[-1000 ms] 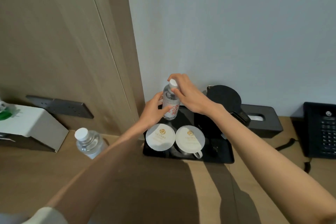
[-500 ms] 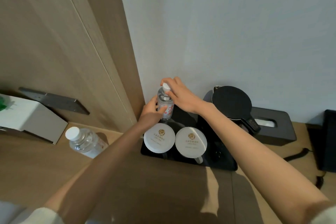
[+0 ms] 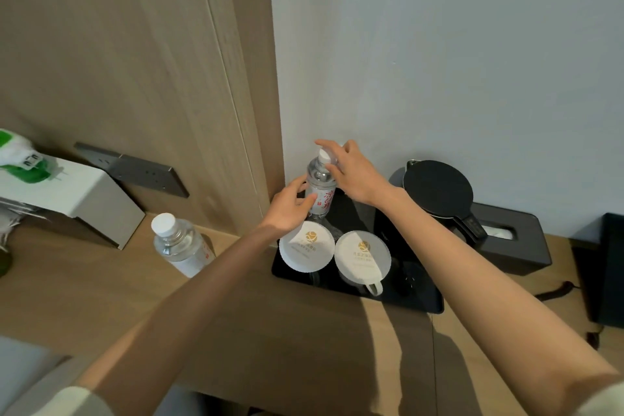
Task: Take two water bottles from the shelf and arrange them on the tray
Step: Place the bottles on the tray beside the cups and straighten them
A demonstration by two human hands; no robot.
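Right hand lifted partly off the bottle (red-lettered label).

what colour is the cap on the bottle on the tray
White: the cap of the bottle shows best in the head view.

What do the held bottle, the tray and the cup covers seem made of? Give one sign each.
Bottle: probably clear plastic; see-through wall, white cap. Tray: black, glossy, perhaps plastic; faint reflections. Cup covers: likely white paper; matte, frilled rim, printed gold logo.

2 water bottles; 2 lidded cups; 1 tray; 1 kettle.
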